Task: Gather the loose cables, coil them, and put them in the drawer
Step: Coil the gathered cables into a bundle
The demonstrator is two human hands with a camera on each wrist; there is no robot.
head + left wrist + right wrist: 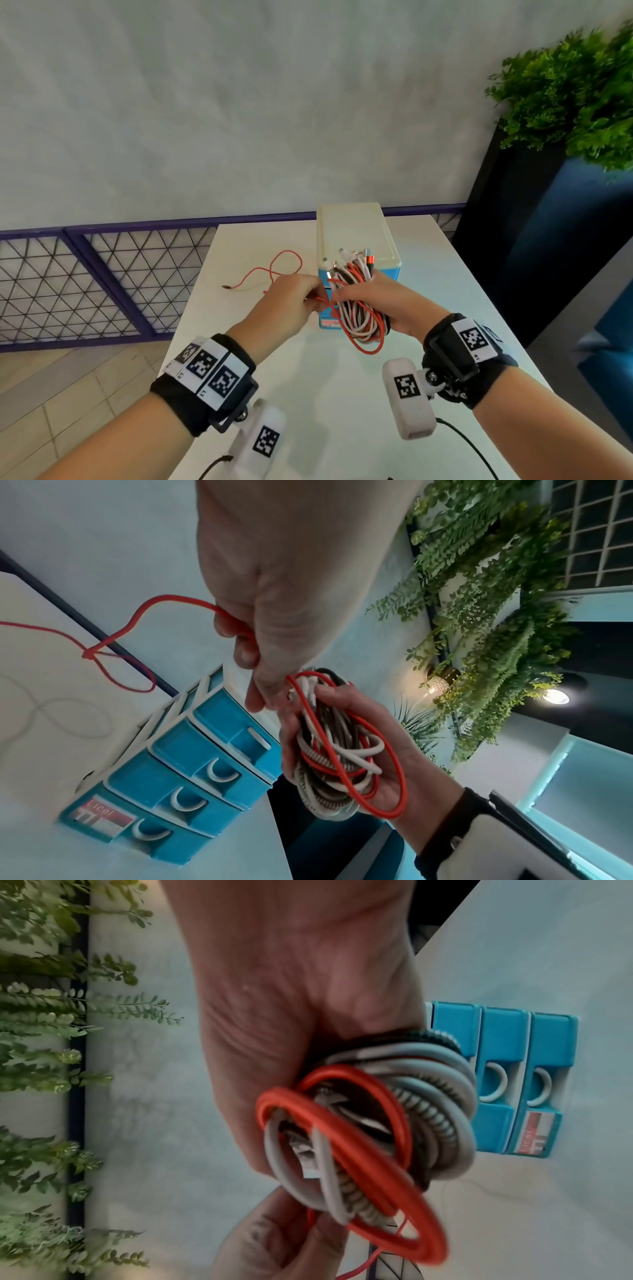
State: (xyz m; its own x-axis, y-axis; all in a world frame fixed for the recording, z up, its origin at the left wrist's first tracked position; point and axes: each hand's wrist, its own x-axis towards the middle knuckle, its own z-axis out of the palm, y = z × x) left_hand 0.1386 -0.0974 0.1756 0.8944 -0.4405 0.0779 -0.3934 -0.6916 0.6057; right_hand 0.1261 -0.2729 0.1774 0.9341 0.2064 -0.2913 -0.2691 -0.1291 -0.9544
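Right hand (383, 301) grips coiled bundle (363, 308); left hand (291, 298) pinches red cable (284, 263), whose slack trails left across table (342, 394), so we wind rightward

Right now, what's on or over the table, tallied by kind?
Bundle: 1, in right hand
Red cable: 1, trailing from left hand
White cable: 1, loose on table
Drawer unit: 1
Total: 4
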